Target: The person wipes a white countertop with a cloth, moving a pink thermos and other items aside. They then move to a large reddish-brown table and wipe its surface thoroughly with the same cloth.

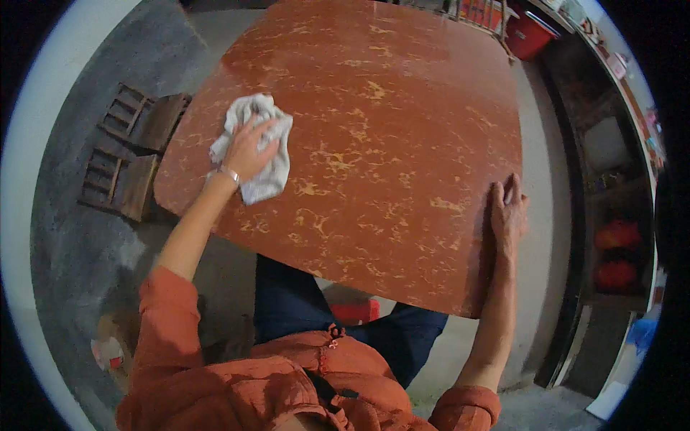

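My left hand (249, 151) presses down on a crumpled whitish cloth (274, 172), its fingers bent over the fabric. The cloth lies bunched on the left part of a reddish-brown table (388, 144) with yellow marbled streaks. Parts of the cloth under my palm are hidden. On the opposite side, my right hand (509, 210) rests at the table's right edge, fingers extended and a little apart, with nothing held in it.
Two wooden chairs (122, 183) stand on the grey floor left of the table. A red bucket (530, 36) is beyond the far right corner, near a wooden chair back (483, 16). Dark shelving (611, 172) runs along the right. Something red (356, 312) shows beneath the near edge.
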`<state>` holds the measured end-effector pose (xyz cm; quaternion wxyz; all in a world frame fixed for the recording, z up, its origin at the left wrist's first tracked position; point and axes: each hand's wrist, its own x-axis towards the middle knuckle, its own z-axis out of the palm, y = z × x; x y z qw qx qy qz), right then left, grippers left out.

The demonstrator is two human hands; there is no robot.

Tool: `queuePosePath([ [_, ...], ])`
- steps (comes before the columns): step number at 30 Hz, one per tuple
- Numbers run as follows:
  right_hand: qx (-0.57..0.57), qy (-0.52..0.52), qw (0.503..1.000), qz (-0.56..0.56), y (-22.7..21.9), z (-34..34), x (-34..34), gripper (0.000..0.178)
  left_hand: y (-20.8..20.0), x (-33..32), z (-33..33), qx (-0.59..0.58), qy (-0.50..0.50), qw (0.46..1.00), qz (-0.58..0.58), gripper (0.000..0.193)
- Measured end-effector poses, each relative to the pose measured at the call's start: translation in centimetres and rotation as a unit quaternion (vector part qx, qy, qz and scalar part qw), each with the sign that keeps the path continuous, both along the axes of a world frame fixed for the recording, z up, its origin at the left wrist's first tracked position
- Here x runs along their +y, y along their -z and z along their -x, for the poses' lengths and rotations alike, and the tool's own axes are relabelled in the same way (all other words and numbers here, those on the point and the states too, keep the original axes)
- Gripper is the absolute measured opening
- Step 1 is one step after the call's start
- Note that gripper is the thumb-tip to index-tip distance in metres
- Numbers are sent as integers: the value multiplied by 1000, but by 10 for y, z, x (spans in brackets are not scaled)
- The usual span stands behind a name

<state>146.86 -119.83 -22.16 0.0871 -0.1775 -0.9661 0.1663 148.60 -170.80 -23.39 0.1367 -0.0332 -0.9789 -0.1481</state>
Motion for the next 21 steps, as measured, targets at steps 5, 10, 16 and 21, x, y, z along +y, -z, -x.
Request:
queuePosePath([
  [5,12,-15,1000,0,12,6,4,60,13,71,106,27,27,999,7,43],
  [10,-30,-1,1000,7,-1,0,4,61,-6,215,52,-11,209,978,11,45],
  [16,-12,-29,980,-198,-11,-7,-10,60,-34,204,-29,-13,363,911,-195,53],
  [21,143,-257,949,-112,-35,-41,-116,59,-23,116,-16,56,164,959,-224,52],
])
